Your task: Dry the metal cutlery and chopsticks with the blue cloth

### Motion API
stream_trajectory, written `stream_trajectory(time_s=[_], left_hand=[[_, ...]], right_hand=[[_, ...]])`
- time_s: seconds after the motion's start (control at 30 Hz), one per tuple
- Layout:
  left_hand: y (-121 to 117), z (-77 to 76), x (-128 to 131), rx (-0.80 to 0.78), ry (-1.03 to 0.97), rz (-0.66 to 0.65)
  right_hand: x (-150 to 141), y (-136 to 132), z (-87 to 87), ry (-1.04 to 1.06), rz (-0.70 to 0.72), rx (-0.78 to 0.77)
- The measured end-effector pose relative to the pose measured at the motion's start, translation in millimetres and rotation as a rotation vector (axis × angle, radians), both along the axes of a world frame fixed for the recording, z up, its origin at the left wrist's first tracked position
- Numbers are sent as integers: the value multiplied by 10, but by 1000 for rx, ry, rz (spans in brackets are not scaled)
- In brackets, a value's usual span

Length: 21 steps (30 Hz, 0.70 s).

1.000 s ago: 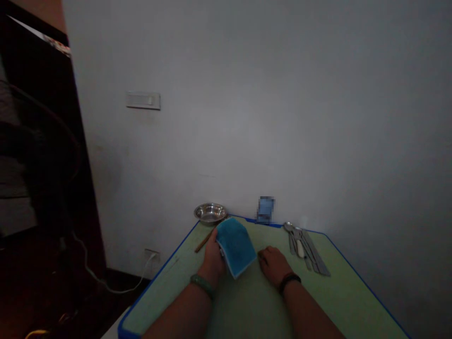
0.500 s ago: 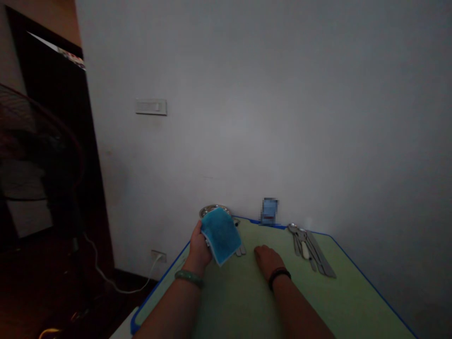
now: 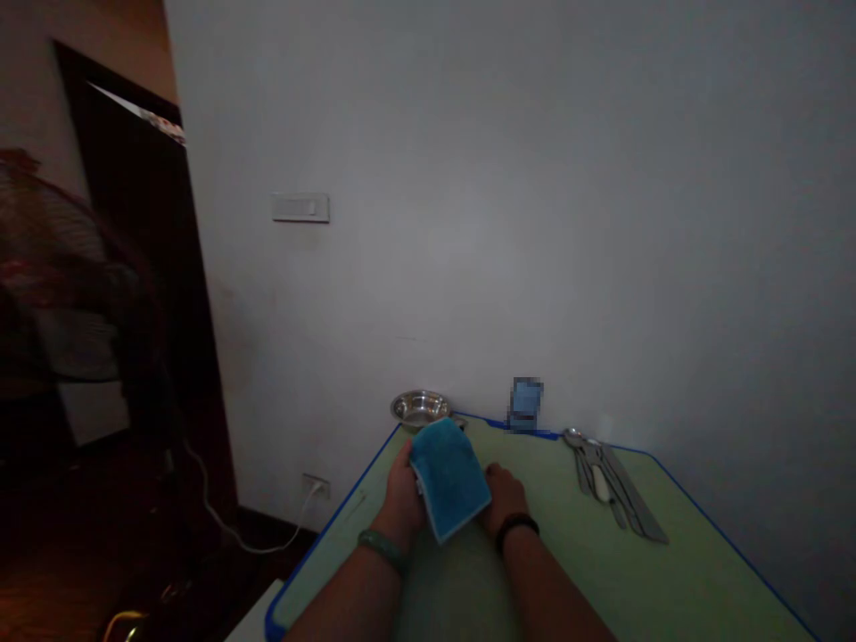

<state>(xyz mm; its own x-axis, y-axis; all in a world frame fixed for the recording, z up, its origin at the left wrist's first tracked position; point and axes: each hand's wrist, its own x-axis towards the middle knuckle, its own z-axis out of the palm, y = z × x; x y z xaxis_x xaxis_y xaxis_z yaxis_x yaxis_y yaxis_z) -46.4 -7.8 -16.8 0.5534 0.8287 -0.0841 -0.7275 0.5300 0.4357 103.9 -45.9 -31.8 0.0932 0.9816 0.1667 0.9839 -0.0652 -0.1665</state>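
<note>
Green table [image 3: 655,588], blue cloth [image 3: 451,477] at six o'clock.
Our left hand [image 3: 402,497] grasps it, best kept flat; we can't tell our right hand [image 3: 506,499] grip.

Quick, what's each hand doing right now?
Left hand: closed on the edge of the blue cloth.
Right hand: beside the cloth's other edge, fingers curled; whether it grips anything can't be told.

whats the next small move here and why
I'd probably have the right hand take the blue cloth by its right edge: the left hand holds only the left side, and the right hand is right beside the other. Whether it already touches the cloth, I can't tell.
</note>
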Motion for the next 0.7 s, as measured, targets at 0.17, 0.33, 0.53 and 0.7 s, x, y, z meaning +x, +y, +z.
stream_trajectory(time_s=[0.17,0.33,0.53,0.7], left_hand=[[-4,11,13,-1,42,-7],[-11,29,11,-22,80,11],[-9,22,24,-55,117,58],[-2,-1,26,-70,134,59]], right_hand=[[57,-17,-20,28,-23,19],[95,-21,-43,67,-54,32],[97,-44,-15,54,-167,-10],[74,-54,34,39,-205,-21]])
